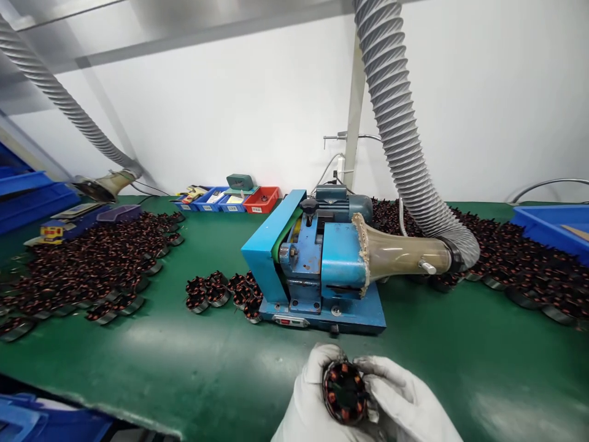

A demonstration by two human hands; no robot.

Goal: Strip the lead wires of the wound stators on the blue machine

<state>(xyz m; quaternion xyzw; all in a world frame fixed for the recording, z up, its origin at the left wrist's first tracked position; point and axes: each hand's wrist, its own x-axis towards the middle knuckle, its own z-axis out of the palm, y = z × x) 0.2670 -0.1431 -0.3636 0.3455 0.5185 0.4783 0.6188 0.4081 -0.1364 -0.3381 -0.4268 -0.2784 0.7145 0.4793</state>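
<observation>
Both my hands wear white gloves and meet at the bottom middle of the view. My left hand (307, 399) and my right hand (399, 396) are closed together around one round stator (344, 391) with copper windings, its open face turned up toward me. Just beyond them stands a blue bench machine (317, 264) with a motor on top, and a clear funnel (400, 255) joins it to a grey ribbed hose (400, 123). A small cluster of stators (221, 291) lies at the machine's left foot.
A green table (184, 356) carries large heaps of stators at the left (87, 264) and right (515, 258). Small blue and red bins (230, 199) stand at the back. Blue crates sit at far left (32, 196) and far right (552, 227). A second hose (59, 98) hangs at left.
</observation>
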